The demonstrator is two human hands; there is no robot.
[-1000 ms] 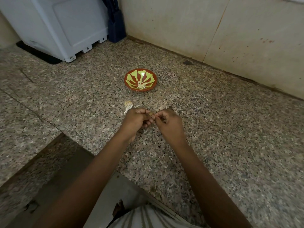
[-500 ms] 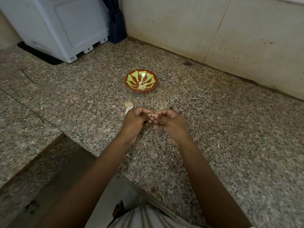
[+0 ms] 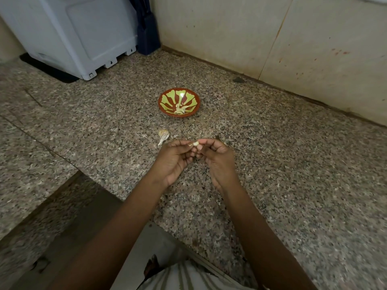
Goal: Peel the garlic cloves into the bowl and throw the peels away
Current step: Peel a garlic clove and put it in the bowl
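Observation:
A small pale garlic clove (image 3: 194, 143) is pinched between the fingertips of my left hand (image 3: 174, 161) and my right hand (image 3: 217, 160), above the granite counter. A bit of brownish peel shows at its left end. The rest of the garlic bulb (image 3: 163, 135) lies on the counter just left of my hands. Beyond it stands a red bowl (image 3: 167, 95) with green petal markings, holding a few peeled cloves (image 3: 180, 109).
A speckled granite counter (image 3: 293, 174) runs to a tiled wall (image 3: 230, 28) at the back. A pale blue-grey appliance (image 3: 73, 32) and a dark blue object (image 3: 146, 36) stand at the back left. The counter's edge drops away at the lower left.
Both hands have turned palm-up and opened slightly, and the clove is now exposed at the fingertips. The bowl and bulb have not moved.

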